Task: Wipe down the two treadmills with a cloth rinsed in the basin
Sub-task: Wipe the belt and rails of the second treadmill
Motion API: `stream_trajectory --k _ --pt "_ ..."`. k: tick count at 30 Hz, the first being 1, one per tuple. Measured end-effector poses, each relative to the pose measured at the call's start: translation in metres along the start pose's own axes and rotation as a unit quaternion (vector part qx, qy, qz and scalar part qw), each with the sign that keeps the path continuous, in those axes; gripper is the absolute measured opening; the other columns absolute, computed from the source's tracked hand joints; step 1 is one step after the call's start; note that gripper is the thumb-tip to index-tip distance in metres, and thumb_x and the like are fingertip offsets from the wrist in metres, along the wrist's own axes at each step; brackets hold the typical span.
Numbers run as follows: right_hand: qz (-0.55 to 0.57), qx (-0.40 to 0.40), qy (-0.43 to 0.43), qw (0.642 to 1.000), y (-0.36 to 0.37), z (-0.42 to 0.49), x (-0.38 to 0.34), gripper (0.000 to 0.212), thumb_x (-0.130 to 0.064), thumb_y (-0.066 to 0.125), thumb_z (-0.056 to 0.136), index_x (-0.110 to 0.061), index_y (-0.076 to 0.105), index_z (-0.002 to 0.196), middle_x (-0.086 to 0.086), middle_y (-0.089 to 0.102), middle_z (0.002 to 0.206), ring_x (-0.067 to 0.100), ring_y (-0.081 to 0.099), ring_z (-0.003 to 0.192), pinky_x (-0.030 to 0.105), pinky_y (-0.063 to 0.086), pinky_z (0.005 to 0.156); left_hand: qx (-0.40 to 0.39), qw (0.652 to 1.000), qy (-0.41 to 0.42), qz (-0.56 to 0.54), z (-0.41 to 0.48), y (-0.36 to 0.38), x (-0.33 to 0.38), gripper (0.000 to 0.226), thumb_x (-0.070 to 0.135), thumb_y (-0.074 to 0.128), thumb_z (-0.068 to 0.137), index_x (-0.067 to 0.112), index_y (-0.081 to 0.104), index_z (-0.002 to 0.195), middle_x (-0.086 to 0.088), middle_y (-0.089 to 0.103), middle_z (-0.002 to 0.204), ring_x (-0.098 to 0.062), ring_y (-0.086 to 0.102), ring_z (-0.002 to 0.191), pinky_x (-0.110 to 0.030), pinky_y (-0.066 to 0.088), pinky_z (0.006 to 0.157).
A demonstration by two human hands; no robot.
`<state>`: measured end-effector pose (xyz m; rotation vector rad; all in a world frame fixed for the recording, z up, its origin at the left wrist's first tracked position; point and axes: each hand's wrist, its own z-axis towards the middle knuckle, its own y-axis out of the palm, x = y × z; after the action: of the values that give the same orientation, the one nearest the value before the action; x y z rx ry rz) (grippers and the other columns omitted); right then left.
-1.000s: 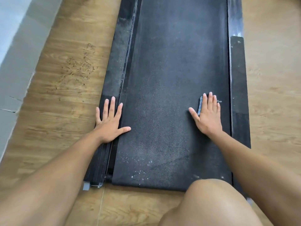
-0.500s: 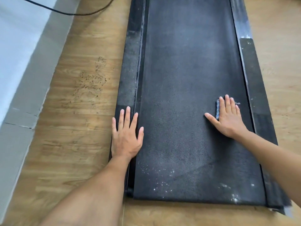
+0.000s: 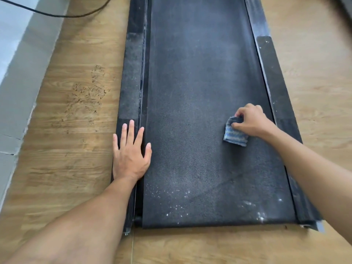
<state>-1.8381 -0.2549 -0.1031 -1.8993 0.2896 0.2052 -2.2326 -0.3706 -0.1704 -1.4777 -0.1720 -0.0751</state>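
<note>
Spotter: Your right hand (image 3: 251, 121) has the cloth (image 3: 235, 137) bunched up. The fingers (image 3: 244, 109) are curled over its far end with the thumb pinching underneath, and the blue-striped near end lies flat on the treadmill belt (image 3: 200, 82).

Coach: So the cloth sits on your right, close to the right side rail (image 3: 270, 77) but not on it. Its loose end trails back towards you from your fingers.

Spotter: Your left hand (image 3: 129, 155) is nowhere near it. It's flat, fingers straight and spread, pressing on the left side rail (image 3: 131, 69) with the thumb over the belt's edge. It grips nothing and only props you up.

Coach: Then the right hand does the wiping. The belt's long axis runs straight away from you, and most of its width lies to the left of the cloth, between your two hands.

Spotter: I'd guess your next stroke goes leftward across the belt, or along its length. The white specks (image 3: 171, 208) lie at the near end, behind the cloth and closer to your body.

Coach: You'd have to pull back towards yourself to reach those. The basin isn't in view, so I can't tell you which way it lies.
</note>
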Motion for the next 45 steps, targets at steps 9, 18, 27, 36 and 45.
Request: stream_trajectory --k 9,18,27,36,45 --pt "0.257 0.08 -0.182 0.946 -0.01 -0.014 -0.123 0.018 -0.027 0.077 0.089 -0.023 0.06 0.091 -0.006 0.068 0.079 0.0 0.054 0.063 0.019 0.047 0.065 0.008 1.0 0.0 -0.015 -0.001 -0.001 0.002 0.065 0.05 0.041 0.101 0.024 0.043 0.16 -0.003 0.012 0.177 -0.021 0.005 0.164 -0.056 0.008 0.131" --pt "0.076 0.127 -0.214 0.965 0.007 0.009 -0.186 0.011 -0.029 0.066 0.091 -0.024 0.058 0.097 -0.008 0.064 0.094 0.02 0.06 0.085 0.038 0.051 0.074 0.0 1.0 0.006 -0.023 -0.001 -0.002 -0.002 0.066 0.055 0.036 0.103 0.023 0.041 0.16 -0.004 0.011 0.177 -0.022 0.003 0.164 -0.057 0.006 0.131" --pt "-0.001 0.077 -0.207 0.975 0.062 -0.016 -0.192 0.017 -0.023 0.058 0.097 -0.013 0.062 0.111 0.005 0.054 0.118 0.029 0.052 0.112 0.046 0.052 0.087 -0.028 0.991 0.016 -0.132 -0.025 -0.013 -0.032 0.068 0.037 0.037 0.103 0.012 0.025 0.166 0.001 0.013 0.177 -0.011 0.007 0.163 -0.046 0.018 0.131" --pt "-0.042 0.032 -0.138 0.989 0.139 -0.016 -0.222 0.093 -0.07 0.02 0.104 -0.004 0.0 0.166 0.015 -0.009 0.174 0.029 -0.012 0.161 0.045 -0.003 0.131 -0.043 0.992 -0.022 -0.116 -0.039 -0.014 -0.026 0.068 0.042 0.038 0.107 0.022 0.018 0.169 0.01 -0.001 0.177 -0.005 -0.005 0.162 -0.042 0.035 0.125" --pt "-0.023 0.051 -0.134 0.989 0.143 0.011 -0.255 0.085 -0.067 0.017 0.106 -0.012 -0.003 0.167 0.007 -0.008 0.176 0.022 -0.012 0.162 0.042 -0.001 0.132 -0.029 0.996 -0.009 -0.081 -0.036 -0.006 -0.033 0.062 0.022 0.029 0.106 0.018 0.024 0.167 -0.002 0.008 0.178 -0.018 0.001 0.164 -0.047 0.022 0.13"
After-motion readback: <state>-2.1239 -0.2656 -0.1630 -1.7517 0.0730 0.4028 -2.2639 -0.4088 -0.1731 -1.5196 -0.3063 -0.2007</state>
